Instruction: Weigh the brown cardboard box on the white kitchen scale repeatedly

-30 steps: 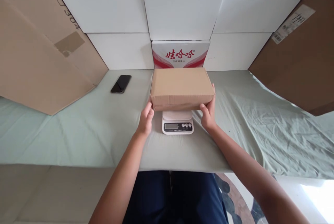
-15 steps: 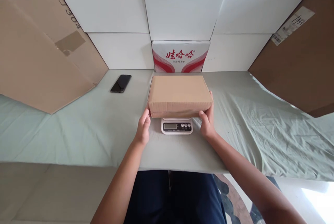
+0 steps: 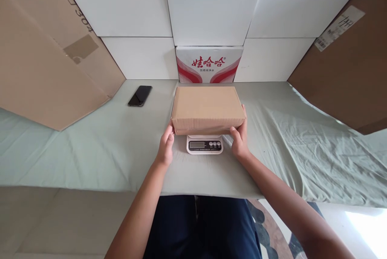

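Brown corrugated cardboard forms the closed box point(image 3: 208, 108) that is held between both hands above a small white kitchen scale point(image 3: 204, 145). The left hand point(image 3: 165, 146) is pressed against the box's near left corner, its fingers point(image 3: 169, 132) laid close together and only slightly curled, the thumb set against the front edge. The right hand point(image 3: 240, 140) is pressed against the near right corner, its fingers point(image 3: 243, 119) kept together along the box's side and the thumb placed at the lower front edge. Neither hand is closed into a fist; the box is clamped between the two palms. The box sits over the scale's platform, most of which is covered by it, so whether its weight is fully rested there cannot be told. Only the scale's front panel with a display and three buttons is left visible, just in front of the box. The box's flaps are shut, so its contents cannot be seen.

Behind the box, a white carton with red Chinese lettering point(image 3: 209, 65) is stood against the white wall panels. Left of the box, well apart, a black phone point(image 3: 140, 96) is laid flat on the pale green cloth point(image 3: 90, 150). Large brown cardboard sheets point(image 3: 45, 61) are leaned at either side.
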The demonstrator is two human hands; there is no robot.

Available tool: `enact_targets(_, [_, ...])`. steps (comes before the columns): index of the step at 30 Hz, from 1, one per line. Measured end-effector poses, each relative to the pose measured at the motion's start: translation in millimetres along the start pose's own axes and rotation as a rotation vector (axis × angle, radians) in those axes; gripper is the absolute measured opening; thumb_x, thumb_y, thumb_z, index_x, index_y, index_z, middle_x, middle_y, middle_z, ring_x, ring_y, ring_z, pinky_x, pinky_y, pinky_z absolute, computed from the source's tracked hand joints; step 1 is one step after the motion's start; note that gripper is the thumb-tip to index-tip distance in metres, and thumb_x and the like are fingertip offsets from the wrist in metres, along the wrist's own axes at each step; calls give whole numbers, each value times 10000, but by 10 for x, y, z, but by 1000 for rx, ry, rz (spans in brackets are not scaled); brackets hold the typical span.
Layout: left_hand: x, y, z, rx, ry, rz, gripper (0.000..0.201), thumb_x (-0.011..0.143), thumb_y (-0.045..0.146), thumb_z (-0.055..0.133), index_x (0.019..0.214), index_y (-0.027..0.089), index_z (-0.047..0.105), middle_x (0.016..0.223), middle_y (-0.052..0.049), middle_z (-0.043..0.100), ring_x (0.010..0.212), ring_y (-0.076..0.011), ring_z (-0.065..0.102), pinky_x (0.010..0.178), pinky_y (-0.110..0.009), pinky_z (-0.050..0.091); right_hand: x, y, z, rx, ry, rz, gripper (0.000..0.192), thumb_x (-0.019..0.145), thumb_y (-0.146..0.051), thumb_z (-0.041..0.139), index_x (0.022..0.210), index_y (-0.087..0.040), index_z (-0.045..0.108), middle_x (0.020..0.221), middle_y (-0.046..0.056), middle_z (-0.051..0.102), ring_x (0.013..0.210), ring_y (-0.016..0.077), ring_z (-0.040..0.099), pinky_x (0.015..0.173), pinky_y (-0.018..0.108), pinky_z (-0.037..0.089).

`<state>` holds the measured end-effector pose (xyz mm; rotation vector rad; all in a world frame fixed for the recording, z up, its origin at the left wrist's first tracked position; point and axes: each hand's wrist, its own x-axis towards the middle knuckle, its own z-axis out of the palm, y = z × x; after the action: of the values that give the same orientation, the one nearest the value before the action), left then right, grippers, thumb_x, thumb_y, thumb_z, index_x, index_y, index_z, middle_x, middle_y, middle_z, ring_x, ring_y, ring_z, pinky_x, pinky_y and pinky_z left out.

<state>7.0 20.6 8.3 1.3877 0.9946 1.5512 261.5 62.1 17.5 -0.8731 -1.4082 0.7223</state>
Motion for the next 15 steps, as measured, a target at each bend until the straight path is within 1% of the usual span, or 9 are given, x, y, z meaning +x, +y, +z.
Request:
enact_targets(3, [1,-13,-5,-9,1,-2,749,919,699,415,1526,260,436,1615,-91,424,1530,-335,320,1251,-474,272,-8,-13,8,-2,5,6,793,876,-545,565,1568,-305,259,1635,54,377,1534,285,334,1263,494,282])
enact_targets(5, [13,-16,-21,-21,19,14,761,910,703,437,1543,283,406,1650,-69,366,1550,-315,277,1263,-451,250,5,-24,-4,0,39,14,775,871,-564,560,1555,-326,284,1630,49,384,1533,290,335,1256,513,274])
enact_targets(8, [50,-14,-68,-70,88,74,744,911,697,453,1561,352,349,1691,-8,270,1577,-264,196,1279,-413,205,87,-43,-71,67,189,37,702,876,-582,506,1521,-374,326,1607,35,418,1513,300,372,1220,565,277])
enact_targets(10, [78,-14,-105,-114,134,103,704,920,695,434,1548,383,364,1689,16,274,1581,-237,181,1285,-403,183,175,-49,-141,150,322,90,629,881,-570,454,1479,-392,373,1558,30,480,1474,302,432,1178,581,305])
enact_targets(13, [103,-18,-136,-153,172,103,675,923,705,411,1522,393,412,1674,22,311,1579,-222,187,1288,-397,172,292,-35,-224,269,477,249,547,869,-559,407,1377,-363,468,1459,46,561,1383,294,527,1115,546,360])
enact_targets(15, [105,-19,-134,-155,173,85,687,914,717,413,1519,391,418,1675,20,310,1578,-229,189,1288,-401,175,324,-15,-233,314,520,343,529,851,-573,408,1311,-331,506,1402,61,588,1325,278,565,1076,500,392])
